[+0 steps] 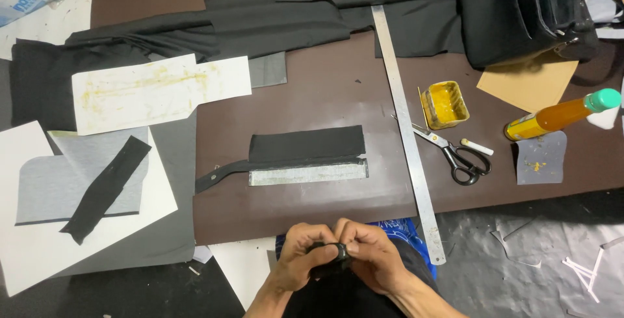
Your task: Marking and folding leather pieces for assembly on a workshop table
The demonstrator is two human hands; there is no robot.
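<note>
At the bottom centre of the frame I see my left hand (300, 257) and right hand (369, 256) pressed together, the fingers of both closed on a small black piece (329, 253) pinched between them, just below the near edge of the brown bench (312, 97). Above the hands, mid-frame, lies a folded black fabric panel (307, 144) with a grey strip (307, 173) along its lower edge. To the right a long steel ruler (406, 129) runs diagonally, with scissors (458, 155) just beside it.

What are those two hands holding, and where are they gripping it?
Both the left hand and right hand pinch a small black piece by its upper edge, fingertips together.
</note>
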